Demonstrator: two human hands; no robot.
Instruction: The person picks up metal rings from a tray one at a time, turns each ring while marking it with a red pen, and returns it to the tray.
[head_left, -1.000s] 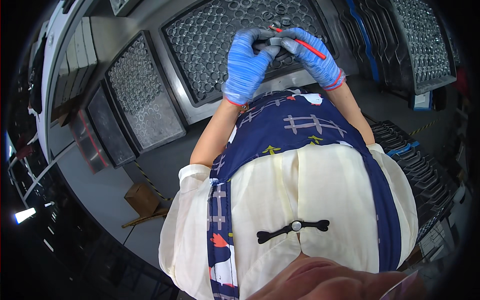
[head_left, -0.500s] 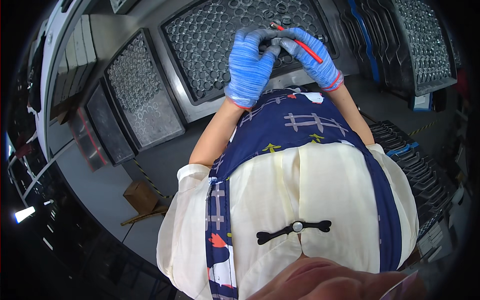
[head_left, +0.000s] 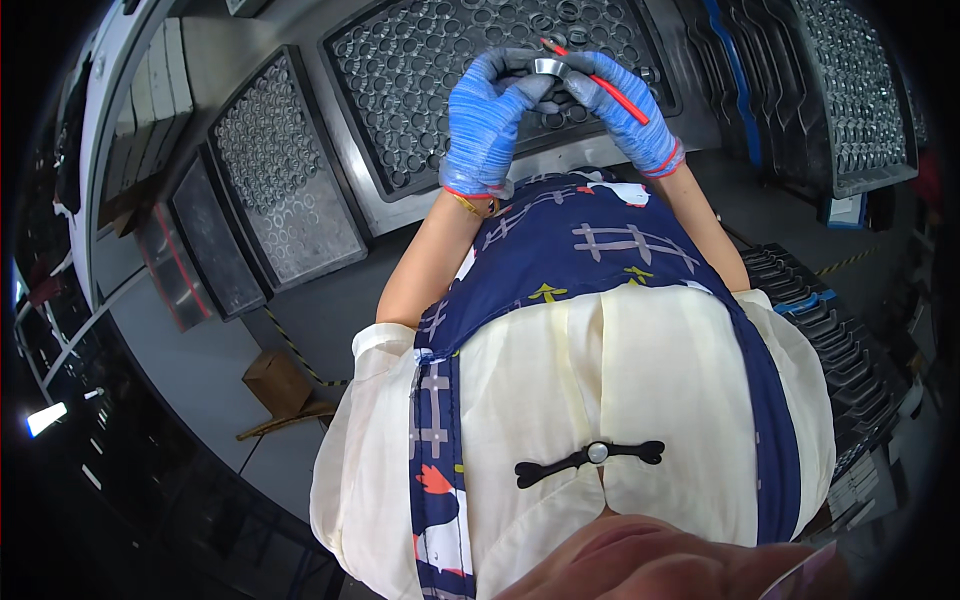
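Above the large black tray [head_left: 415, 190] I hold a shiny metal ring [head_left: 549, 67] tilted between my fingertips. My left hand [head_left: 490, 120], in a blue knit glove with grey fingertips, has its thumb and fingers closed on the ring's left side. My right hand [head_left: 622, 108], gloved alike, has its fingertips at the ring's right side. A slim red pen-like tool [head_left: 622, 102] lies across the right hand, held at the fingers, its dark tip pointing up and left. Many similar rings [head_left: 400, 100] lie flat in the tray below; the hands hide some of them.
To the left a second tray [head_left: 345, 240] is partly filled with rings, with a dark tray [head_left: 215, 245] beside it. On the right stand stacked black trays [head_left: 800, 90] and another ring-filled tray [head_left: 875, 182]. A cardboard box [head_left: 278, 383] sits lower left.
My left hand has shifted slightly left and its fingers have opened somewhat around the ring. The ring has turned, so its bright side now shows. The red tool stays in my right hand.
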